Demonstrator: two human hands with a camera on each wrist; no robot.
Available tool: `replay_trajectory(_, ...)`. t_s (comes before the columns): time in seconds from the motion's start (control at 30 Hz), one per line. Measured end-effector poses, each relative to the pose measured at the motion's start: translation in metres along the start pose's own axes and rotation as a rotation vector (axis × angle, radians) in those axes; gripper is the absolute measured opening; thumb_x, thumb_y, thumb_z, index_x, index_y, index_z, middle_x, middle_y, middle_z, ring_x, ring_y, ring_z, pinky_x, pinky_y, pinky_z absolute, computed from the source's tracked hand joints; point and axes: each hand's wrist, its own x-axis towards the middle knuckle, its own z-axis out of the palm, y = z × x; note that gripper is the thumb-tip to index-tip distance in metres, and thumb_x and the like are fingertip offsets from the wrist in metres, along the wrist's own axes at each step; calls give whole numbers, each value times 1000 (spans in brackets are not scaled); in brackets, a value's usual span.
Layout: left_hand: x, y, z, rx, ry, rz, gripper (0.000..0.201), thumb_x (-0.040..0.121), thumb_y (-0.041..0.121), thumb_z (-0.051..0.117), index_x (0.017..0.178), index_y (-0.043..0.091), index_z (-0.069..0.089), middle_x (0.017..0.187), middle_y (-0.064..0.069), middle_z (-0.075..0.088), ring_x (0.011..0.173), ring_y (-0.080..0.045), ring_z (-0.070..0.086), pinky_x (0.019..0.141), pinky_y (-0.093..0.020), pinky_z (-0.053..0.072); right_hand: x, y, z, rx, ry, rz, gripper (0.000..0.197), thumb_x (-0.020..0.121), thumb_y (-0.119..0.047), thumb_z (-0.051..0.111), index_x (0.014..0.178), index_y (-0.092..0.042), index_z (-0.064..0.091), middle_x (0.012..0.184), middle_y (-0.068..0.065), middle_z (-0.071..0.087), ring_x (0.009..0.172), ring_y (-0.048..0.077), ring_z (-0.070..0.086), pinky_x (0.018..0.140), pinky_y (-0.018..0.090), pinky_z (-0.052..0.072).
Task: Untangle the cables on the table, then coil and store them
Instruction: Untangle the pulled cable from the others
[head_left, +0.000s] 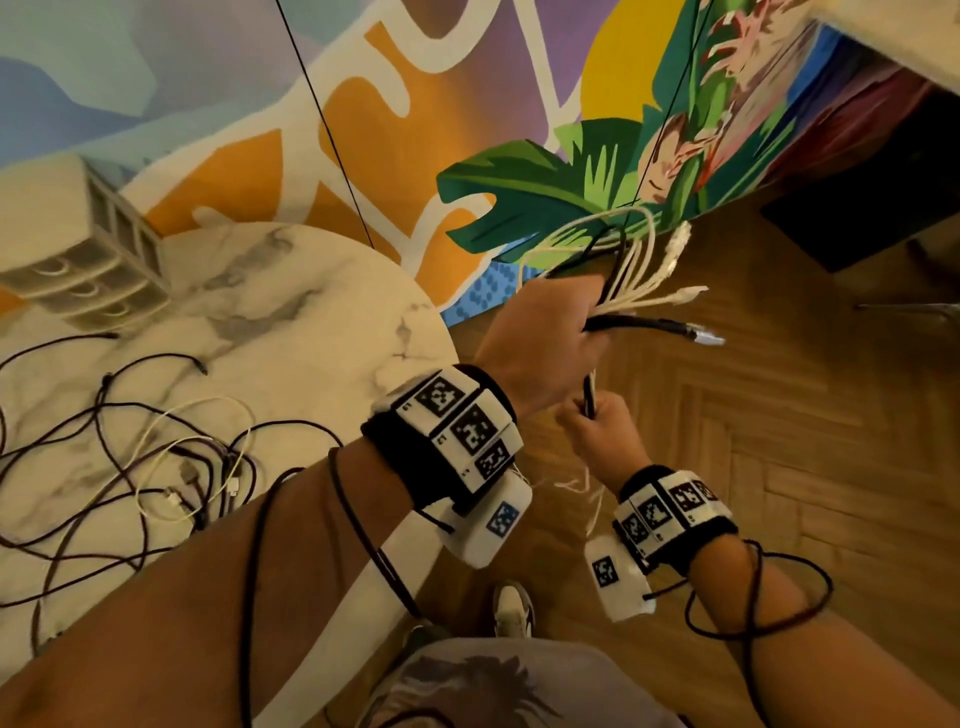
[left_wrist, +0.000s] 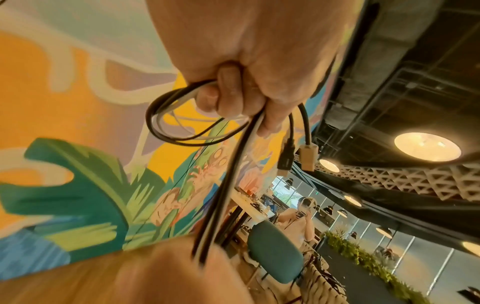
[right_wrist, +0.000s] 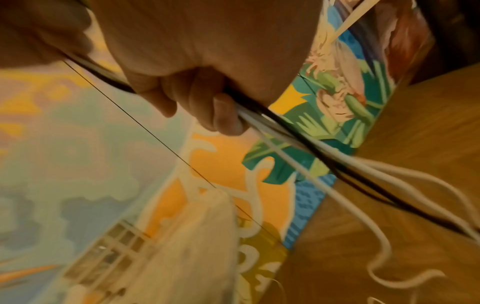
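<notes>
The left hand (head_left: 545, 332) grips the looped cable bundle (left_wrist: 182, 121) above, its strands running straight down into the right hand (head_left: 597, 431), which pinches them directly below.

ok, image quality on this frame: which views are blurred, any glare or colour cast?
Head view: warm cast, mostly sharp, wide-angle bending at the edges; left hand and cable bundle readable. Left wrist view: bundle fairly sharp near the fingers, smeared lower down; ceiling lamp blows out. Right wrist view: heavy motion blur, right hand dim, table streaked.
</notes>
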Motion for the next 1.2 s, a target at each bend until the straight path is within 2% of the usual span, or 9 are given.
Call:
replay_trajectory(0.17, 10, 7, -18, 15, 81, 66, 31, 89, 33, 58, 97, 5, 66, 84, -5, 71, 74, -20, 64, 64, -41, 50, 4, 58, -11, -153, 117, 270, 36, 85, -12, 54, 54, -16, 36, 43, -7, 34, 39, 12, 34, 40, 23, 29)
replay_trajectory(0.33, 13, 18, -37, -4, 198, 81, 29, 87, 32, 60, 90, 5, 68, 78, -3, 70, 70, -17, 62, 62, -39, 47, 5, 92, -14, -245, 163, 511, 22, 92, -18, 53, 74, -6, 57, 57, 6, 54, 45, 18, 52, 39, 21, 36)
replay_trajectory(0.5, 8, 18, -52, -13, 275, 113, 22, 87, 25, 62, 91, 5, 70, 82, -3, 71, 74, -12, 62, 63, -32, 47, 5, 104, -14, -351, 169, 608, 24, 94, -27, 55, 81, -6, 56, 62, 7, 53, 64, 28, 56, 57, 32, 43)
replay_trajectory(0.7, 1, 16, -54, -52, 256, 92, 21, 86, 22, 62, 94, 4, 69, 84, -1, 71, 76, -10, 63, 64, -26, 48, 1, 107, -27, -857, 108, 489, 29, 89, -48, 51, 81, -20, 52, 77, 5, 63, 75, 28, 63, 69, 35, 54)
replay_trajectory(0.8, -1, 9, -48, -89, 270, 73, 18, 86, 17, 62, 95, 4, 69, 86, 1, 71, 80, -7, 62, 65, -18, 47, 7, 106, -28, -701, 84, 341, 29, 80, -39, 66, 98, -19, 55, 101, 7, 61, 89, 25, 58, 75, 35, 49)
replay_trajectory(0.97, -8, -3, -23, -112, 216, -18, 14, 88, 16, 63, 93, 4, 68, 77, 3, 67, 68, -6, 58, 57, -11, 40, 3, 37, -2, -344, 72, -58, 67, 70, -40, 76, 128, -26, 46, 125, -8, 49, 115, 10, 48, 97, 34, 44)
replay_trajectory(1.03, -12, -9, -13, -117, 194, -70, 16, 90, 19, 62, 89, 4, 66, 72, 5, 63, 60, -3, 53, 54, -11, 38, 2, -4, 11, -159, -20, -144, 53, 71, -40, 74, 118, -31, 51, 118, -10, 59, 107, 9, 57, 90, 36, 50)
replay_trajectory(1.13, -19, -18, -4, -126, 150, -132, 10, 90, 15, 62, 94, 7, 66, 78, 7, 64, 67, -1, 54, 59, -7, 39, 3, -47, 23, 35, -100, -257, 9, 90, -12, 60, 93, -21, 60, 88, -1, 66, 79, 16, 63, 72, 35, 53)
replay_trajectory(1.2, -23, -24, -5, -163, 127, -184, 9, 91, 20, 61, 90, 12, 65, 72, 13, 58, 64, 1, 51, 59, -6, 36, 7, -57, 27, 141, -126, -270, 25, 97, -6, 45, 76, -16, 56, 65, -8, 60, 57, 7, 54, 57, 26, 45)
